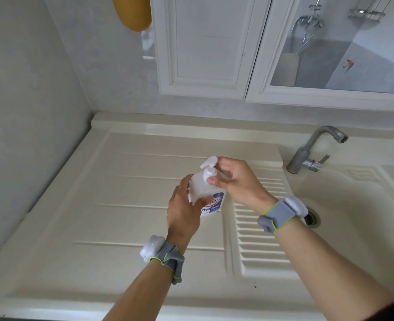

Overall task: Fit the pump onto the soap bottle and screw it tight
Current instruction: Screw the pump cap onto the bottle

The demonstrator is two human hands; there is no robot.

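A white soap bottle (201, 185) with a blue label is held tilted above the cream counter. My left hand (185, 208) wraps around its lower body from the left. A white pump (208, 166) sits on the bottle's neck, its nozzle pointing left. My right hand (235, 179) comes in from the right, with the thumb at the pump's collar and the fingers at the pump head. Both wrists carry grey bands with white modules.
The cream counter (133, 193) has raised ridges and a ribbed drain section (258, 239). To the right lies a sink basin (353, 205) with a drain and a metal tap (314, 151). White wall cabinets (205, 47) and a mirror hang above.
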